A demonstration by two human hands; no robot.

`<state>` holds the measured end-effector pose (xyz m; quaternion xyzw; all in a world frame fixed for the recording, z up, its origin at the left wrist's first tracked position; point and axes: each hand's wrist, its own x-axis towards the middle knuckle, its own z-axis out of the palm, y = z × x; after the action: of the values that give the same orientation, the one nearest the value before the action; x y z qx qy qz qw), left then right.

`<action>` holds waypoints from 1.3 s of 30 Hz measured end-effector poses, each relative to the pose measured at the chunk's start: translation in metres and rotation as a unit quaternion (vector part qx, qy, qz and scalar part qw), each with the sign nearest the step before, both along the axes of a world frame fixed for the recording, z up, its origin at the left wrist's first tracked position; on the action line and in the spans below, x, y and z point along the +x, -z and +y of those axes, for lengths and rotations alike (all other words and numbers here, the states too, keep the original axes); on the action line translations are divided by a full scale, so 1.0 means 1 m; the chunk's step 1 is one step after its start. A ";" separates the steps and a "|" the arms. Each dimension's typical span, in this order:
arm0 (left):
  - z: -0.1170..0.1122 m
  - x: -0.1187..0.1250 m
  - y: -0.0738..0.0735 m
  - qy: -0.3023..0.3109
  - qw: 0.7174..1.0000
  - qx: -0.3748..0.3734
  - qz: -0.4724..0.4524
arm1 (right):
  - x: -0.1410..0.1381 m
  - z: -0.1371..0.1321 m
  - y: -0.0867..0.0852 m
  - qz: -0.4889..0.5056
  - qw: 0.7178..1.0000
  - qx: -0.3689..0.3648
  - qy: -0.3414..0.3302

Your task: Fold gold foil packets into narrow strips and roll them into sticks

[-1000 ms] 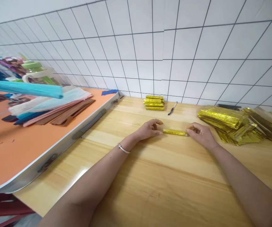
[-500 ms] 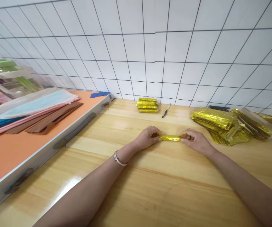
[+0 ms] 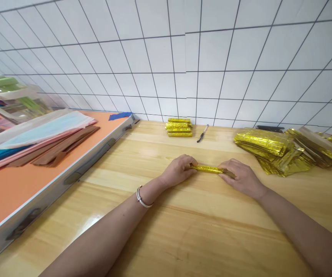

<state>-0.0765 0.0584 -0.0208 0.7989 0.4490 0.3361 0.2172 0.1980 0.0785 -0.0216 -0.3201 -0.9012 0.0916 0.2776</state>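
A narrow roll of shiny gold foil (image 3: pixel 208 169) lies between my two hands, close to the wooden tabletop. My left hand (image 3: pixel 180 169) pinches its left end between thumb and fingers. The right end is gripped by my right hand (image 3: pixel 239 176), with its fingers bent over it. Several similar gold rolls (image 3: pixel 179 128) are stacked farther back by the wall, beside a pen (image 3: pixel 203 133). A heap of flat gold foil sheets (image 3: pixel 261 141) sits beyond my right hand.
On the left, an orange board (image 3: pixel 82 169) with a grey raised edge carries folded coloured crepe sheets (image 3: pixel 47 129), a blue scrap (image 3: pixel 120 115) and a clear jug with a green lid (image 3: pixel 3 81). A dark object (image 3: pixel 269 128) lies behind the foil heap. The tiled wall (image 3: pixel 160 57) bounds the back.
The foil roll now tilts slightly down to the right. My right hand has shifted a little, its fingers less curled. The whole view has moved slightly.
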 end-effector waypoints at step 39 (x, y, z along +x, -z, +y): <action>-0.037 0.049 -0.014 0.110 0.956 -0.198 -0.189 | -0.042 -0.064 -0.055 0.169 0.982 0.074 -0.046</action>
<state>-0.0279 0.0216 -0.0068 0.7062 0.3668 0.3595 0.4874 0.1559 0.0147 0.0334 -0.2365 -0.8596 0.0903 0.4439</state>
